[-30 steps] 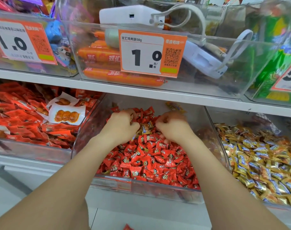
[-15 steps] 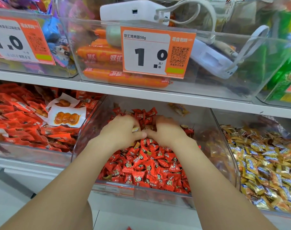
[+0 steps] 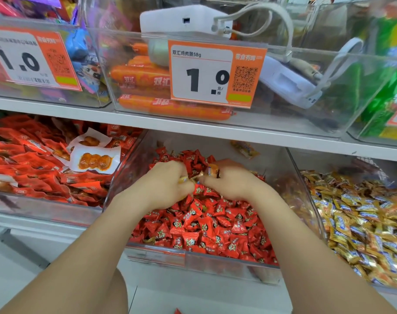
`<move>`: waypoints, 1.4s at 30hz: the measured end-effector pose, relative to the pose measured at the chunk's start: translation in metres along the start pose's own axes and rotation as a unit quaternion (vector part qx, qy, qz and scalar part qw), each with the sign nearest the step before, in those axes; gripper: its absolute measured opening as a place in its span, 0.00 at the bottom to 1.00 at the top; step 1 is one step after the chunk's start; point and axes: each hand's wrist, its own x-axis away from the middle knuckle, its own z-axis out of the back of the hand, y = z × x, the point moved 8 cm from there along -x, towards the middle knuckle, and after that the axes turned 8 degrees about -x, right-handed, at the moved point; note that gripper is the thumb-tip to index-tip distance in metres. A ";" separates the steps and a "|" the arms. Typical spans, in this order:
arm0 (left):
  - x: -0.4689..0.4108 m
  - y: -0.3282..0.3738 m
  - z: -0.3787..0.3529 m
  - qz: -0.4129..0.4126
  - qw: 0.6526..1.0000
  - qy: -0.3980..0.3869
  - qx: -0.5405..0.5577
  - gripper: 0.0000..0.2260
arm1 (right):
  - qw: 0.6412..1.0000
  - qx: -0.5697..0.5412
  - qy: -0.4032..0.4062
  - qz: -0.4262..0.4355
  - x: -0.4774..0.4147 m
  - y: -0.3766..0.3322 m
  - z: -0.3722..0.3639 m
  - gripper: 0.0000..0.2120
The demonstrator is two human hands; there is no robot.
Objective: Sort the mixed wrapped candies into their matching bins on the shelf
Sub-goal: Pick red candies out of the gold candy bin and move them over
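Gold candy (image 3: 183, 179) half-hidden in left hand (image 3: 164, 184) (blurry too); price tag (image 3: 32, 57) cropped, small txt unreadable.

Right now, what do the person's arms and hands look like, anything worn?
Both forearms are bare up to the frame's edge: no sleeves show. The left hand and right hand are bare too, with no gloves, watch, bracelet or ring visible.

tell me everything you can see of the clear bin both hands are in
The middle bin is clear plastic, open-topped, its side walls flaring outward, set under the white shelf board. An orange strip runs along part of its front wall. It is heaped with red candies; one yellow-wrapped piece lies alone at the back. The left hand and right hand reach in over the pile, pinching gold-wrapped candies.
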 end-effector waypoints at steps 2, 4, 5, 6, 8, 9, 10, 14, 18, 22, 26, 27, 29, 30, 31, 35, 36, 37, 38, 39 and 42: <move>0.002 -0.001 0.010 0.019 0.998 0.047 0.040 0.11 | 0.999 -0.046 0.008 -0.028 0.015 0.002 0.013 0.24; 0.003 0.001 0.017 0.025 0.993 0.074 0.087 0.09 | 0.993 -0.097 0.014 -0.068 0.031 0.006 0.023 0.26; 0.003 0.003 0.019 0.021 0.989 0.082 0.119 0.06 | 0.987 -0.133 0.017 -0.086 0.039 0.007 0.025 0.25; 0.005 0.007 0.020 0.014 0.985 0.090 0.149 0.04 | 0.980 -0.172 0.019 -0.097 0.046 0.007 0.026 0.24; 0.010 0.016 0.023 -0.009 0.980 0.100 0.173 0.07 | 0.967 -0.233 0.014 -0.099 0.059 0.004 0.024 0.18; 0.012 0.021 0.021 -0.030 0.981 0.094 0.164 0.08 | 0.963 -0.253 0.010 -0.092 0.066 0.000 0.023 0.15; 0.014 0.028 0.018 -0.055 0.983 0.079 0.157 0.09 | 0.961 -0.266 0.006 -0.081 0.070 -0.002 0.022 0.13; 0.027 0.041 -0.006 -0.091 0.957 -0.057 0.268 0.14 | 0.956 -0.290 0.000 -0.040 0.087 -0.012 0.022 0.10; 0.037 0.036 -0.014 -0.057 0.943 -0.108 0.310 0.14 | 0.954 -0.300 -0.006 -0.018 0.101 -0.014 0.023 0.09; 0.042 0.039 -0.015 -0.044 0.904 -0.131 0.405 0.10 | 0.941 -0.337 0.004 -0.007 0.111 -0.013 0.030 0.07; 0.044 0.043 -0.011 -0.028 0.873 -0.105 0.475 0.08 | 0.926 -0.376 0.039 0.018 0.116 -0.014 0.042 0.07; 0.043 0.042 -0.010 -0.021 0.867 -0.094 0.488 0.07 | 0.930 -0.364 0.053 0.025 0.118 -0.014 0.045 0.06; 0.042 0.037 -0.010 -0.004 0.867 -0.074 0.493 0.07 | 0.941 -0.326 0.082 0.037 0.124 -0.015 0.052 0.05; 0.041 0.036 -0.010 0.002 0.871 -0.065 0.486 0.07 | 0.944 -0.312 0.098 0.043 0.129 -0.015 0.057 0.05; 0.041 0.034 -0.010 0.006 0.876 -0.056 0.478 0.07 | 0.946 -0.298 0.116 0.048 0.134 -0.014 0.062 0.05; 0.047 0.037 -0.009 0.004 0.897 -0.024 0.442 0.08 | 0.941 -0.247 0.219 0.081 0.164 -0.013 0.093 0.05; 0.050 0.041 -0.009 -0.002 0.903 -0.017 0.429 0.09 | 0.934 -0.254 0.236 0.085 0.172 -0.010 0.101 0.05; 0.055 0.047 -0.009 -0.008 0.910 -0.009 0.414 0.08 | 0.927 -0.265 0.253 0.080 0.180 -0.002 0.109 0.05; 0.060 0.054 -0.009 -0.016 0.915 -0.003 0.402 0.08 | 0.920 -0.270 0.278 0.060 0.187 0.011 0.117 0.06; 0.066 0.064 -0.010 -0.027 0.919 -0.002 0.394 0.08 | 0.914 -0.258 0.312 0.030 0.194 0.030 0.127 0.08; 0.082 0.103 -0.019 -0.052 0.917 -0.026 0.394 0.08 | 0.911 -0.084 0.397 -0.078 0.211 0.095 0.155 0.15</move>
